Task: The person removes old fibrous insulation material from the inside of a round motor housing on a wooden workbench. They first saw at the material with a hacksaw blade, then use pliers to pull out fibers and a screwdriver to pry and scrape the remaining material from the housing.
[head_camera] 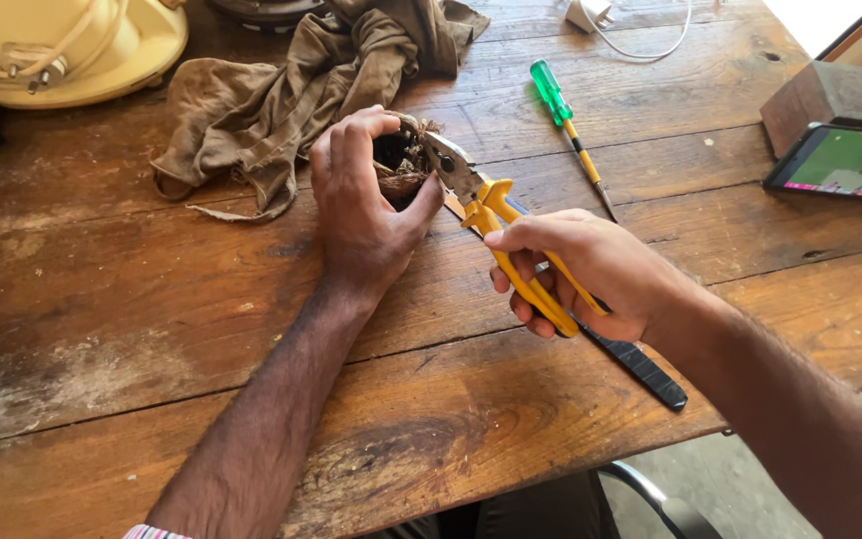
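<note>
Two hands work at the wooden table's (102, 329) centre: the left hand (366, 215) curls its fingers around a tangled brown motor winding (403, 160). At four o'clock from it, the right hand (581, 269) has its fingers wrapped on yellow-handled pliers (496, 225), whose jaws touch the winding; a green screwdriver (569, 125) lies at two o'clock.

dark part (399, 165) half-hidden by left hand (361, 205)

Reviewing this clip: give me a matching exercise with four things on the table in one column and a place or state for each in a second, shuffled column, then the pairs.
Things:
1. pliers
2. screwdriver
3. phone
4. cloth

Places or states:
A. lies bunched at the table's far side, behind the left hand
B. propped at the right edge, screen lit
C. held by the right hand, yellow handles
D. lies untouched, green handle

Pairs: 1-C, 2-D, 3-B, 4-A
</note>
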A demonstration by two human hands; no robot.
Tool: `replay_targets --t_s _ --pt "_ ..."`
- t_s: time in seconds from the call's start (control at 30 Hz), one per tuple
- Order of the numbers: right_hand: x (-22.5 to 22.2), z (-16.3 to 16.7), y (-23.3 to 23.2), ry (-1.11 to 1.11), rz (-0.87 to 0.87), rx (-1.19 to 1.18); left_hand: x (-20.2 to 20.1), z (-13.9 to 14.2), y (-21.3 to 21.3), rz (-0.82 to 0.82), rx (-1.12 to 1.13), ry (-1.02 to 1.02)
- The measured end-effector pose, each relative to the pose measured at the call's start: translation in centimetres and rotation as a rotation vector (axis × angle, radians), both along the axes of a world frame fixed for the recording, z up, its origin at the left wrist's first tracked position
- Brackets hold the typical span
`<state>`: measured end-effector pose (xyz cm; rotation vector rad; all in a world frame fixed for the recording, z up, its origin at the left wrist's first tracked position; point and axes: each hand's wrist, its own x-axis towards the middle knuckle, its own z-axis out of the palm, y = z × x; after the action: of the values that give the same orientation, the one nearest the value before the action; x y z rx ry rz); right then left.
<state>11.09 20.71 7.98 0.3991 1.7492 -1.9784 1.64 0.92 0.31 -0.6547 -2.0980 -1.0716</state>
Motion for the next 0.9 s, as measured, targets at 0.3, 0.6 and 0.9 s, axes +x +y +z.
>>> replay_targets --t_s 0.3,0.6,0.9 --pt "0.2 0.1 -0.3 -0.003 -0.012 0.006 -0.1 -0.1 0.1 0.022 -0.009 -0.010" --pt "0.5 -1.5 -0.5 -0.088 -0.078 -0.219 0.0 0.0 0.2 0.006 0.009 -0.025" --pt "0.3 -0.9 0.2 -0.004 -0.048 -0.135 -0.3 -0.4 0.1 0.008 0.007 -0.026"
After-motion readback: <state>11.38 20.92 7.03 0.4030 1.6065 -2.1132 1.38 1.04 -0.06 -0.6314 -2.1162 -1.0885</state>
